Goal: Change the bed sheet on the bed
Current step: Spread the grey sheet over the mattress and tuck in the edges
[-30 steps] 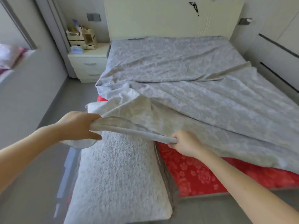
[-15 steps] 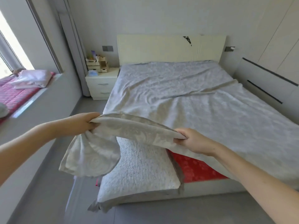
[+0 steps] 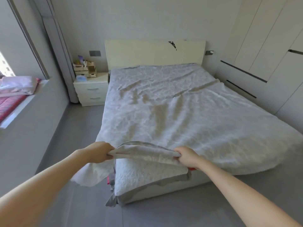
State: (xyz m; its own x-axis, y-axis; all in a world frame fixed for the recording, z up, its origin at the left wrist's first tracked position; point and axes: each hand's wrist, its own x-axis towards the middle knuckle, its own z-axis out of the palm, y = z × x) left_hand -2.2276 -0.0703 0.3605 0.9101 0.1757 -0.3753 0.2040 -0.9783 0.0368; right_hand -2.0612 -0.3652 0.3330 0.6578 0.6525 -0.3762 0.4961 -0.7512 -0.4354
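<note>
We hold the foot hem of the grey sheet (image 3: 180,112) at the near left corner of the bed (image 3: 164,189). Our left hand (image 3: 100,152) has its fingers curled round a bunched fold of the hem, just past the left edge of the bed. Our right hand (image 3: 186,157) grips the same hem in a closed fist, a little along the foot edge. Between the two hands the cloth rises in a low arch, lifted clear of the quilted pad (image 3: 144,176) beneath it.

The sheet covers nearly the whole bed, reaching the headboard (image 3: 147,53) and hanging over the right edge. It lies rumpled, with a long crease across the far half and soft ridges in the middle. At the near left corner the pad is uncovered, and a small patch of red cloth (image 3: 191,169) shows just under our right wrist. A loose flap of sheet hangs off the left edge below our left hand.

We judge the job well along: the sheet is on and roughly placed. What seems left is drawing this corner down over the pad, smoothing the creases and evening the edges. Whether the head end is tucked in we cannot tell. Pink bedding (image 3: 16,86) lies on the window ledge, well apart from the bed.
</note>
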